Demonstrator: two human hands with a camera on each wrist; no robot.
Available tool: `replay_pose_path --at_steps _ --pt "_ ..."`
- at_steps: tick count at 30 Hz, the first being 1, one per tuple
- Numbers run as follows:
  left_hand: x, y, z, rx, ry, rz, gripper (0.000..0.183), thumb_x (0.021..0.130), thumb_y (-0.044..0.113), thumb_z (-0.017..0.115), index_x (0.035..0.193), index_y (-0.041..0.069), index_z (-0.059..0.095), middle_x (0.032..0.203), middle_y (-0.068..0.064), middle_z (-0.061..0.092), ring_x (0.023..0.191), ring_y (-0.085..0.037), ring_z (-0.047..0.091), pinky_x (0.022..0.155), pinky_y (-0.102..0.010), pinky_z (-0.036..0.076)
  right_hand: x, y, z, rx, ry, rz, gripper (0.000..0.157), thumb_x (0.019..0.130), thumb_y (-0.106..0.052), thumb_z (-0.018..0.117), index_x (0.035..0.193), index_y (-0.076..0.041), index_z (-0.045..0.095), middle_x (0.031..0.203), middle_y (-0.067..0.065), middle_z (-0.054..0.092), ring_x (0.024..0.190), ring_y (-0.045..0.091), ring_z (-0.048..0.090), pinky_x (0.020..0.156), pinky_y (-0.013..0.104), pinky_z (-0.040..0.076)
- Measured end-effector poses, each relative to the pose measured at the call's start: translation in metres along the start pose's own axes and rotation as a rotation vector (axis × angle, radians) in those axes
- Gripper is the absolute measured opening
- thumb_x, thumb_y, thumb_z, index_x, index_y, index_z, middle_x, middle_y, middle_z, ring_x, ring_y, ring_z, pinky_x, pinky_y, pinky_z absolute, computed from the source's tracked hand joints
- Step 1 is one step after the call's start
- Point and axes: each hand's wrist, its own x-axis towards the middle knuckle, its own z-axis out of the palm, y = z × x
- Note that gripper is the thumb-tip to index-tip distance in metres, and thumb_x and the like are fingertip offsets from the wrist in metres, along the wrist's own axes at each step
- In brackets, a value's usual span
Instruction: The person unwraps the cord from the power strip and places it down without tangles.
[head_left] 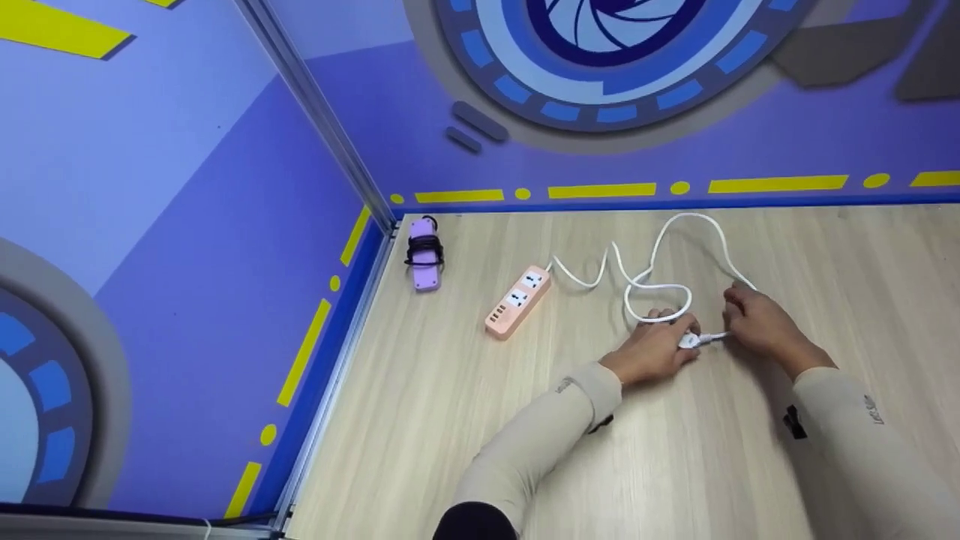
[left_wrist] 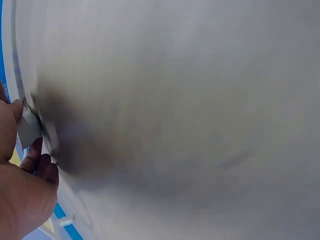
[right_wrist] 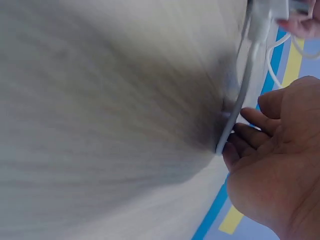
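the white plug (head_left: 688, 341) is low at the table (head_left: 450, 420), right between the two hands. the left hand (head_left: 651, 354) pinches it; the left wrist view shows thumb and finger on its sides, which the head view partly hides. the right hand (head_left: 766, 326) is just beside it. the right wrist view shows its fingers bent, tips touching the cord (head_left: 664, 286) near the plug, but i cannot tell if they grip it. only the head view shows the whole cord path: thin, white and smooth, it loops and wiggles over to the pink strip (head_left: 510, 309). that is a long, shiny box with white socket faces and small slots. farther left, near the corner, lies a purple strip (head_left: 425, 279) with a black cord wrapped round it. the table has pale wood streaks. the walls (head_left: 345, 97) are flat and blue-purple, with yellow dashes.
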Motion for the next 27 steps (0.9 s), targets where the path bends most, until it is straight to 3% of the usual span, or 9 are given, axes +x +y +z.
replay_pose_path --at_steps 6,8,10,13,16,21,24,27 --pt "-0.021 -0.022 -0.003 -0.053 0.034 0.024 0.028 0.095 0.04 0.061 0.12 0.028 0.054 0.103 0.013 0.063 0.1 -0.006 0.055 0.09 -0.024 0.039 -0.008 0.0 0.0 -0.211 -0.003 -0.023 0.027 0.102 -0.025 0.048 0.11 0.0 0.052 0.143 0.034 0.045 0.124 0.051 0.047 0.089 0.062 0.032" --pt "-0.031 -0.03 -0.004 -0.083 0.035 0.011 0.027 0.094 0.04 0.062 0.118 0.028 0.056 0.103 0.011 0.063 0.099 -0.007 0.054 0.088 -0.024 0.039 -0.01 0.0 0.0 -0.246 -0.01 -0.01 0.033 0.103 -0.03 0.047 0.116 0.0 0.05 0.151 0.034 0.036 0.136 0.051 0.037 0.093 0.063 0.027" --pt "-0.04 -0.039 -0.008 -0.123 0.029 -0.006 0.027 0.092 0.039 0.065 0.115 0.027 0.059 0.103 0.01 0.062 0.096 -0.008 0.052 0.084 -0.024 0.038 -0.012 0.002 -0.001 -0.262 -0.01 -0.003 0.038 0.103 -0.032 0.046 0.122 0.001 0.049 0.152 0.032 0.035 0.137 0.05 0.034 0.095 0.063 0.026" --pt "-0.054 -0.054 -0.014 -0.154 0.019 -0.014 0.025 0.088 0.037 0.068 0.11 0.027 0.061 0.099 0.009 0.059 0.093 -0.009 0.049 0.081 -0.023 0.037 -0.013 0.009 -0.006 -0.295 0.009 -0.004 0.036 0.103 -0.029 0.043 0.12 0.003 0.049 0.144 0.032 0.043 0.131 0.05 0.04 0.093 0.063 0.03" --pt "-0.071 -0.072 -0.021 -0.121 0.016 -0.02 0.024 0.085 0.036 0.07 0.106 0.026 0.063 0.099 0.007 0.057 0.095 -0.011 0.048 0.083 -0.025 0.037 -0.015 0.02 -0.012 -0.31 0.026 0.023 0.038 0.104 -0.029 0.039 0.118 0.005 0.048 0.128 0.032 0.049 0.118 0.051 0.047 0.091 0.064 0.034" --pt "-0.096 -0.102 -0.033 -0.06 0.053 -0.132 0.021 0.083 0.039 0.075 0.099 0.028 0.068 0.129 0.003 0.054 0.124 -0.017 0.043 0.105 -0.037 0.034 -0.023 0.04 -0.022 -0.286 0.022 0.083 0.05 0.105 -0.038 0.035 0.127 0.006 0.043 0.13 0.032 0.047 0.12 0.052 0.045 0.094 0.069 0.033" --pt "-0.103 -0.115 -0.041 -0.038 0.072 -0.174 0.021 0.081 0.044 0.076 0.096 0.03 0.07 0.151 -0.001 0.044 0.147 -0.024 0.027 0.119 -0.051 0.021 -0.025 0.046 -0.024 -0.276 0.032 0.088 0.052 0.104 -0.043 0.034 0.125 0.004 0.043 0.134 0.031 0.044 0.125 0.05 0.041 0.094 0.069 0.03" --pt "-0.105 -0.125 -0.047 -0.038 0.085 -0.192 0.02 0.08 0.046 0.076 0.093 0.032 0.07 0.162 -0.003 0.032 0.156 -0.033 0.011 0.121 -0.062 0.01 -0.024 0.046 -0.022 -0.293 0.053 0.085 0.051 0.105 -0.044 0.032 0.121 0.002 0.044 0.134 0.029 0.043 0.124 0.048 0.04 0.091 0.068 0.029"
